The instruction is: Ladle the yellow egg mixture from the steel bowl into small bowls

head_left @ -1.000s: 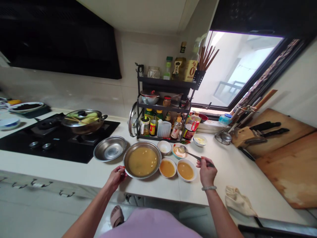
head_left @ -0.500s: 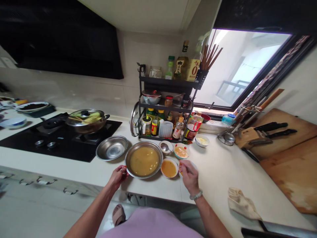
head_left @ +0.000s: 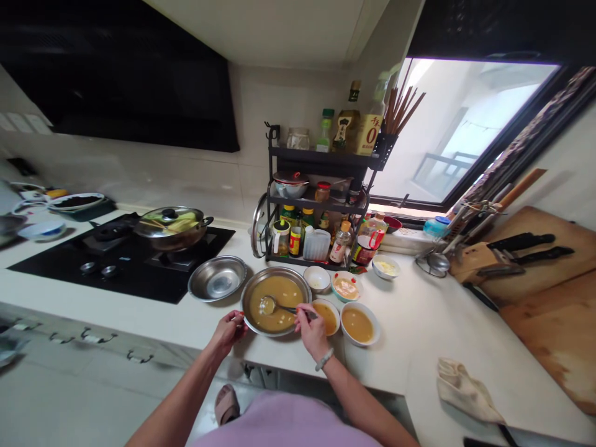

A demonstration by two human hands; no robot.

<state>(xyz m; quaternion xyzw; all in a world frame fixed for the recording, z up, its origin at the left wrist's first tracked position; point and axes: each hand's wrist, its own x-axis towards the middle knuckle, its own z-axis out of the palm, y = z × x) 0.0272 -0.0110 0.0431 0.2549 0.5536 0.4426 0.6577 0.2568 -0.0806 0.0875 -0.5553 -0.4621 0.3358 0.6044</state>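
Note:
A metal basin [head_left: 306, 318] of cloudy yellow-brown liquid stands near the counter's front edge. My left hand [head_left: 231, 329] is closed on its left rim. My right hand [head_left: 310, 329] is wrapped round the handle of a ladle [head_left: 269, 305], whose scoop sits in the liquid. Just right of the basin, partly behind my right hand, is a bowl of orange-yellow liquid [head_left: 328, 315]. Beside that stands a white bowl of brownish liquid [head_left: 357, 324]. Behind them are a small white bowl [head_left: 317, 279] and a bowl of pale orange food [head_left: 346, 286].
An empty metal basin [head_left: 218, 279] stands to the left, before a lidded pan [head_left: 172, 228] on the black hob [head_left: 135, 276]. A rack [head_left: 321, 203] of bottles and jars rises behind. On the right are a cloth [head_left: 465, 390], a knife block [head_left: 475, 264] and cutting boards [head_left: 554, 310].
My right hand has moved left from over the right-hand bowl. The ladle's scoop has shifted from the small white bowl into the basin's liquid. My left hand stays at the rim.

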